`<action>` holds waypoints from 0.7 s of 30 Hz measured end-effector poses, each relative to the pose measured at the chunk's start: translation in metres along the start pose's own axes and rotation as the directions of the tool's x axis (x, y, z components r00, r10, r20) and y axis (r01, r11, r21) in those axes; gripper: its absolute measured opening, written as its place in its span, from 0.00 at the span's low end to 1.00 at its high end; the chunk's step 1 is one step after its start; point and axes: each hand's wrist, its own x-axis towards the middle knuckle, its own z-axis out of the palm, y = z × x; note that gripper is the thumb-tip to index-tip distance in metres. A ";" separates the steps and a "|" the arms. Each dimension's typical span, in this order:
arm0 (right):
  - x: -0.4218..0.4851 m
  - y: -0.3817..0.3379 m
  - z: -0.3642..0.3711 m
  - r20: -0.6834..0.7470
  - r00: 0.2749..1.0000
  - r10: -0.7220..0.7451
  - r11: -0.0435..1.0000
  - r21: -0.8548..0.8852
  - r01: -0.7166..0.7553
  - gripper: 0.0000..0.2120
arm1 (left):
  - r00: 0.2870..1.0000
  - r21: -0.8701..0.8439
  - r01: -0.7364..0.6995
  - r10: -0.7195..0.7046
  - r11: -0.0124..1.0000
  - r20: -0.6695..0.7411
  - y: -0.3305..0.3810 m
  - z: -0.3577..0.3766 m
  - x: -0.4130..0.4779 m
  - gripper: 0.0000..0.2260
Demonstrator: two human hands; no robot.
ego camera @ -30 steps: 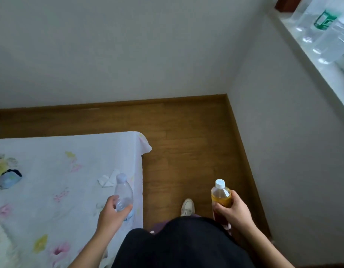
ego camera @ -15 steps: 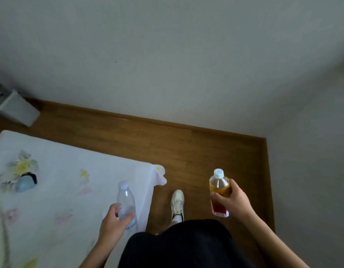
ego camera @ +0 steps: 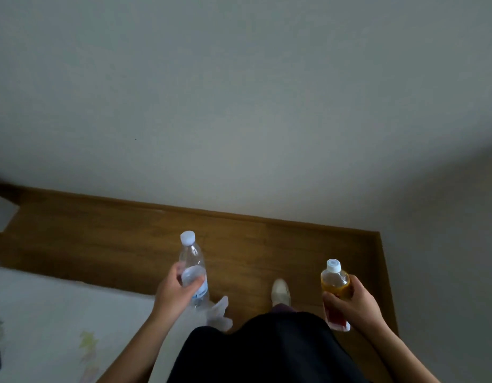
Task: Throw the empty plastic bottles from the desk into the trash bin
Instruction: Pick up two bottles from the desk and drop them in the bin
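At waist height, your left hand (ego camera: 176,293) wraps the clear bottle (ego camera: 193,268) mid-body, cap up; your right hand (ego camera: 352,301) closes around the amber bottle (ego camera: 334,286) likewise. Upright carry likely keeps any dregs in. Both bottles hang over the wooden floor (ego camera: 128,244), beside the floral sheet (ego camera: 59,313). Bin: not identifiable; pale box (ego camera: 0,214) at left edge, unclear.

A wooden floor (ego camera: 128,244) runs beneath and beyond the fingers (ego camera: 196,281) of the left hand, up to a pale wall. A white shoe (ego camera: 280,293) stands on it between the two hands' fingers. A floral-sheeted bed (ego camera: 59,313) lies left of the left fingers.
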 end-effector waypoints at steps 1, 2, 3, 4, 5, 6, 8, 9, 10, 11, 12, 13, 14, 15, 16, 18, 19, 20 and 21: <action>0.019 -0.013 -0.002 0.016 1.000 -0.012 1.000 -0.004 0.012 0.29 | 1.000 -0.014 0.001 -0.001 1.000 -0.003 0.010 -0.002 0.014 0.24; 0.039 -0.026 -0.004 0.033 0.999 -0.027 0.999 -0.017 0.028 0.30 | 1.000 -0.023 0.004 -0.004 1.000 -0.014 0.017 -0.004 0.028 0.24; 0.060 -0.042 -0.005 0.051 0.998 -0.049 0.998 -0.025 0.050 0.31 | 0.999 -0.033 0.013 -0.014 0.999 -0.029 0.022 -0.006 0.040 0.24; 0.080 -0.059 -0.006 0.072 0.995 -0.070 0.997 -0.038 0.073 0.32 | 0.998 -0.048 0.032 -0.034 0.998 -0.048 0.025 -0.009 0.050 0.24; 0.100 -0.077 -0.005 0.097 0.991 -0.090 0.994 -0.049 0.095 0.32 | 0.995 -0.077 0.069 -0.074 0.995 -0.066 0.026 -0.011 0.060 0.23; 0.120 -0.098 -0.005 0.123 0.986 -0.109 0.991 -0.063 0.118 0.33 | 0.988 -0.117 0.112 -0.123 0.987 -0.090 0.027 -0.015 0.068 0.22; 0.156 -0.142 -0.001 0.190 0.971 -0.148 0.981 -0.096 0.168 0.31 | 0.962 -0.186 0.186 -0.217 0.965 -0.167 0.025 -0.019 0.080 0.21; 0.171 -0.166 0.002 0.235 0.956 -0.177 0.972 -0.111 0.208 0.30 | 0.941 -0.233 0.228 -0.275 0.945 -0.199 0.023 -0.021 0.082 0.20; 0.185 -0.190 0.007 0.289 0.933 -0.217 0.958 -0.119 0.260 0.30 | 0.915 -0.282 0.262 -0.331 0.923 -0.231 0.023 -0.021 0.083 0.20; 0.199 -0.214 0.013 0.346 0.904 -0.252 0.941 -0.131 0.312 0.30 | 0.889 -0.330 0.283 -0.375 0.901 -0.263 0.023 -0.022 0.083 0.21; 0.212 -0.238 0.021 0.405 0.870 -0.281 0.919 -0.148 0.365 0.29 | 0.858 -0.379 0.305 -0.424 0.874 -0.289 0.022 -0.024 0.082 0.23; 0.221 -0.259 0.027 0.449 0.840 -0.304 0.903 -0.145 0.404 0.28 | 0.835 -0.409 0.320 -0.459 0.854 -0.305 0.022 -0.025 0.078 0.25; 0.229 -0.280 0.035 0.484 0.808 -0.335 0.888 -0.125 0.443 0.28 | 0.813 -0.422 0.342 -0.490 0.839 -0.314 0.023 -0.027 0.074 0.28; 0.238 -0.302 0.046 0.524 0.768 -0.369 0.868 -0.102 0.486 0.27 | 0.782 -0.437 0.372 -0.530 0.819 -0.329 0.020 -0.029 0.069 0.31; 0.243 -0.324 0.058 0.559 0.728 -0.395 0.844 -0.093 0.529 0.27 | 0.749 -0.459 0.389 -0.564 0.799 -0.347 0.017 -0.032 0.064 0.34; 0.252 -0.364 0.082 0.627 0.657 -0.419 0.803 -0.082 0.591 0.28 | 0.681 -0.530 0.400 -0.629 0.748 -0.374 0.009 -0.036 0.054 0.39; 0.254 -0.385 0.094 0.653 0.625 -0.427 0.788 -0.070 0.612 0.28 | 0.640 -0.568 0.402 -0.664 0.718 -0.387 0.004 -0.038 0.051 0.40; 0.255 -0.404 0.108 0.676 0.595 -0.436 0.767 -0.067 0.638 0.28 | 0.603 -0.602 0.404 -0.696 0.688 -0.391 -0.002 -0.041 0.049 0.41; 0.256 -0.421 0.122 0.698 0.562 -0.444 0.748 -0.057 0.661 0.28 | 0.570 -0.629 0.408 -0.723 0.661 -0.390 -0.005 -0.046 0.048 0.41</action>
